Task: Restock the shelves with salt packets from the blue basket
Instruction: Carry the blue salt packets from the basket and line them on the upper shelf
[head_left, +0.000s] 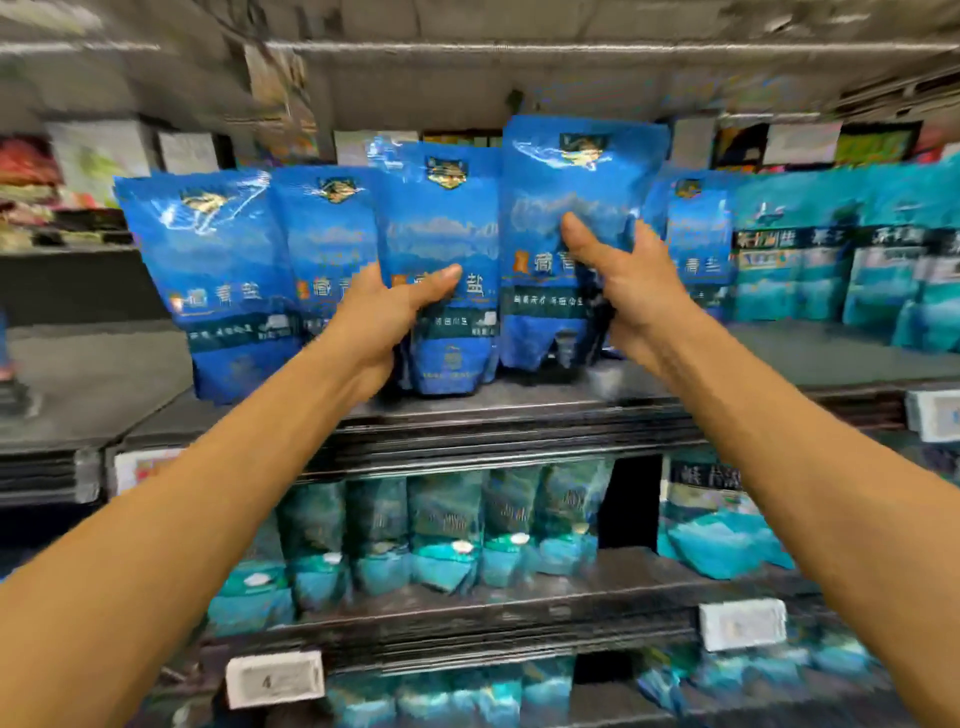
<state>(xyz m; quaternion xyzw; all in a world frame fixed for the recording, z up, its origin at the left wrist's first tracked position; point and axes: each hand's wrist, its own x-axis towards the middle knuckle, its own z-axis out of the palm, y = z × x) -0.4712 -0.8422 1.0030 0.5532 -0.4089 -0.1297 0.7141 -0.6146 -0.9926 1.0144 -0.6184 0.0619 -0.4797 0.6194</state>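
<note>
Left hand (395, 306) grips blue salt packet (441, 270), upright near shelf (519, 410) front edge. Right hand (623, 280) grips taller neighbouring packet (566, 208), bottom near shelf. Teal packets (447, 525) on lower shelf (493, 618); white price tags (743, 623) on front edges.

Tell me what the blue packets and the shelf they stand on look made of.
Blue packets: glossy plastic film, going by the white glare streaks and crinkles near the tops. Shelf: dark, matte, probably painted metal; blur leaves that open.

Dark shelf (519, 410) — blue salt packets (228, 270) upright.
</note>
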